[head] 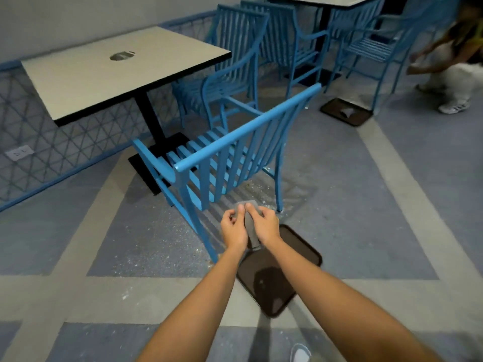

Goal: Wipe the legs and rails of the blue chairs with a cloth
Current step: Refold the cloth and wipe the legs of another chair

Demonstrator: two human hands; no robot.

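Both hands meet in front of the nearest blue chair (222,152), working a small grey cloth (250,231) between them. The left hand (233,229) pinches the cloth's upper edge with thumb and curled fingers (231,214), and the right hand (264,226) does the same from the other side, its fingers (249,207) pressed onto the top fold. The rest of the cloth hangs down between the wrists, above a dark tray (300,246) that lies on the floor.

The step in hand looks like folding or readying the cloth before it goes onto the chair. It pays to fold it into a flat pad with a clean face outward, thick enough to wrap partway round a thin tube. The chair's rear leg (201,231) stands just left of the hands, so it is the natural place to start: close the cloth round the leg near the seat and draw it down in one long stroke to the floor, then turn the cloth for the next leg. The low side rail (167,190) and the back slats need the same wrap-and-slide. The floor under the chair looks gritty, so keep the cloth from dragging on it.

More blue chairs (235,61) wait beside the desk (117,71).
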